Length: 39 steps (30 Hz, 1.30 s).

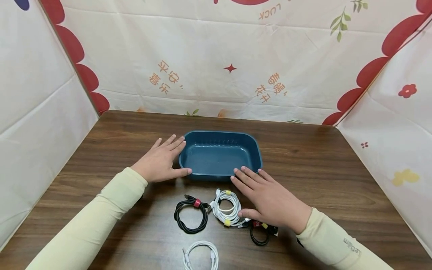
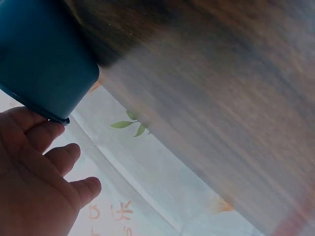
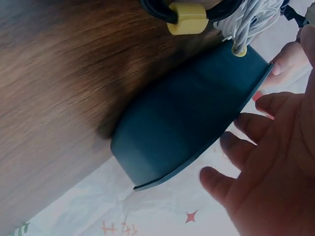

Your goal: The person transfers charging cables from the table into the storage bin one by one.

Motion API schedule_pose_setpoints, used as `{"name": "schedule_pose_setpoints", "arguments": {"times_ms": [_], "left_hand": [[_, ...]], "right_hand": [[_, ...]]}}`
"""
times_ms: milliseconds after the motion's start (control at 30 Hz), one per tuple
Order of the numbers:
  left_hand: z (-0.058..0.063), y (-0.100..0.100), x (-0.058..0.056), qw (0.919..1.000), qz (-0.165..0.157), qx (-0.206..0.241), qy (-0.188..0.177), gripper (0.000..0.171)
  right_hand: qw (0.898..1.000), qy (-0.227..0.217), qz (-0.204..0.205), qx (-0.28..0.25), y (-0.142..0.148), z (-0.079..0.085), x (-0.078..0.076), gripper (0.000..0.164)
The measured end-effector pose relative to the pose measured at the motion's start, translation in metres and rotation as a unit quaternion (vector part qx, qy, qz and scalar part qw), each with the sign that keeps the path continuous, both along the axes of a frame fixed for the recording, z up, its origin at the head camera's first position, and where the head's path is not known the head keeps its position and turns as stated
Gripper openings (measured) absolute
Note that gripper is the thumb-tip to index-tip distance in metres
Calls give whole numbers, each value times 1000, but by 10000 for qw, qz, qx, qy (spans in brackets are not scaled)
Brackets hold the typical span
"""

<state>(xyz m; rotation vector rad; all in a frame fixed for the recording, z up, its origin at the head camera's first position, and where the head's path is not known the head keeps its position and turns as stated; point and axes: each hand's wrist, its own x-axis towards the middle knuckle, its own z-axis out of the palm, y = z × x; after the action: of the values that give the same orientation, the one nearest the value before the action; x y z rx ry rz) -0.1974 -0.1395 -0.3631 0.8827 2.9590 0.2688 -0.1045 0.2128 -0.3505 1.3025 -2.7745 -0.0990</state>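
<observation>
Dark blue basin, rounded corners, upright, on brown tabletop

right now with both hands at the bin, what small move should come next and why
I'd probably bring the right hand back slightly to pinch the yellow-tied white coil: in the head view, that hand is right next to the coil, and the bin shows nothing inside.

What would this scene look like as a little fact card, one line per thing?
Container: blue rectangular tub
Left hand: fingers spread, at the tub's left end
Right hand: fingers extended, at the tub's near-right corner
Cables: black cable with red tie; white cable with yellow ties; smaller black cable near right hand; another white cable, cropped at the bottom
Surface: brown wood-grain table
</observation>
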Motion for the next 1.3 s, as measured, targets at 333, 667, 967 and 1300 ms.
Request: {"name": "schedule_pose_setpoints", "arguments": {"times_ms": [333,667,967,1300], "left_hand": [[1,-1,0,10000,11,-1,3,109],[0,-1,0,10000,10,-24,48,108],[1,0,-1,10000,5,-25,36,108],[0,0,-1,10000,8,-61,64,109]], "right_hand": [[9986,-16,512,-125,-10,2,5,83],[9983,-109,555,-105,-12,-2,8,82],[9987,-433,253,114,-14,-11,3,88],[9981,-383,416,259,-23,-17,-2,89]]}}
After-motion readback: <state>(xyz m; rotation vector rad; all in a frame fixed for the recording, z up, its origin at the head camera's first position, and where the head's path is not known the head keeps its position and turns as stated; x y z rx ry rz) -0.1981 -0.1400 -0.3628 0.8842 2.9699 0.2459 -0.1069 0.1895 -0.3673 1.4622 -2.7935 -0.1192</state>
